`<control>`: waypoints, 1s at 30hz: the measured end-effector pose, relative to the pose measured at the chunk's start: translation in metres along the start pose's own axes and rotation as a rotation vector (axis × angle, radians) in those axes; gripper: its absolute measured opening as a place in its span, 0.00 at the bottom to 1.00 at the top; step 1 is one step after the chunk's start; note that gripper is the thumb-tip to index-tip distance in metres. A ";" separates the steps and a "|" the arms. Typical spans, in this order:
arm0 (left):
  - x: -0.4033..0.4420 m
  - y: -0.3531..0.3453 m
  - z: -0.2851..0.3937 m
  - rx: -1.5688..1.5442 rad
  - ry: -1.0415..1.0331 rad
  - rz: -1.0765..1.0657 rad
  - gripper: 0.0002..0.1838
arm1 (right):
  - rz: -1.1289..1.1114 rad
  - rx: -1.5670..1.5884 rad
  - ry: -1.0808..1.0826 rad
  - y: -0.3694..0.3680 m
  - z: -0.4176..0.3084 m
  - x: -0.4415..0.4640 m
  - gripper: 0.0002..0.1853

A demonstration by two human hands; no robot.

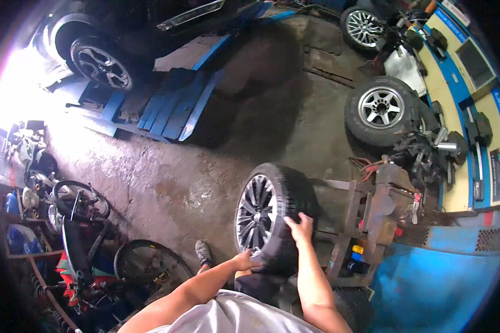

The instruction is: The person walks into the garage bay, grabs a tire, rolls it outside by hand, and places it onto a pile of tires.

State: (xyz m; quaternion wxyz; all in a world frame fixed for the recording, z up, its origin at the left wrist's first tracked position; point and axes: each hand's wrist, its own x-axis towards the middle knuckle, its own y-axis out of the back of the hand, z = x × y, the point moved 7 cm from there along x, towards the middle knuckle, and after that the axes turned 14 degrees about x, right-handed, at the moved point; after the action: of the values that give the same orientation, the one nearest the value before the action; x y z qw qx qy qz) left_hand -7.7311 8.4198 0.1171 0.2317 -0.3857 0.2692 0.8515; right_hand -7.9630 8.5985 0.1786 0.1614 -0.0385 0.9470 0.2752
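A car wheel [256, 212] with a black and silver multi-spoke rim stands upright in front of my body, its rim facing left. My left hand [246, 260] is at the lower edge of the rim, its fingers against the wheel and partly hidden. On the tyre's right side, my right hand [300, 228] rests against the tread with its fingers apart. The tyre [294, 200] lies between the two hands. My shoe [203, 252] shows on the floor left of the wheel.
A metal stand [380, 205] is right of the wheel, near a blue surface [444, 277]. A bicycle wheel [150, 266] and parts lie at lower left. A blue lift [175, 105] holds a dark car. A large tyre [361, 125] leans at right.
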 end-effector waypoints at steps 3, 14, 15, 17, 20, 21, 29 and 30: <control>-0.004 0.005 -0.010 -0.035 0.150 -0.058 0.71 | -0.434 0.600 -0.205 -0.032 -0.028 -0.008 0.35; -0.077 0.113 -0.163 -0.422 0.293 0.328 0.56 | -0.604 -0.236 0.212 -0.208 -0.109 -0.063 0.55; -0.109 0.130 -0.153 -0.320 0.617 0.330 0.51 | -0.643 -0.256 0.149 -0.218 -0.136 -0.069 0.53; -0.093 0.110 -0.186 -0.463 0.399 0.537 0.45 | -0.697 -0.330 0.219 -0.256 -0.143 -0.067 0.50; -0.109 0.119 -0.195 -0.591 0.383 0.650 0.49 | -0.755 -0.355 0.315 -0.313 -0.182 -0.077 0.46; -0.103 0.106 -0.211 -0.680 0.398 0.675 0.50 | -0.781 -0.351 0.384 -0.335 -0.199 -0.085 0.44; -0.123 0.149 -0.352 -1.388 0.649 0.635 0.53 | -1.042 -0.568 0.088 -0.381 -0.211 -0.077 0.57; -0.125 0.146 -0.375 -1.538 0.834 0.617 0.55 | -1.089 -0.654 0.096 -0.380 -0.210 -0.072 0.62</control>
State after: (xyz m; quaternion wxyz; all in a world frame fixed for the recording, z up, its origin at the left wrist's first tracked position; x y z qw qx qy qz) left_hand -7.5452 8.0486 0.0467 -0.4404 -0.6198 -0.2175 0.6120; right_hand -7.8930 8.1638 0.1765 0.2155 -0.5741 0.6649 0.4265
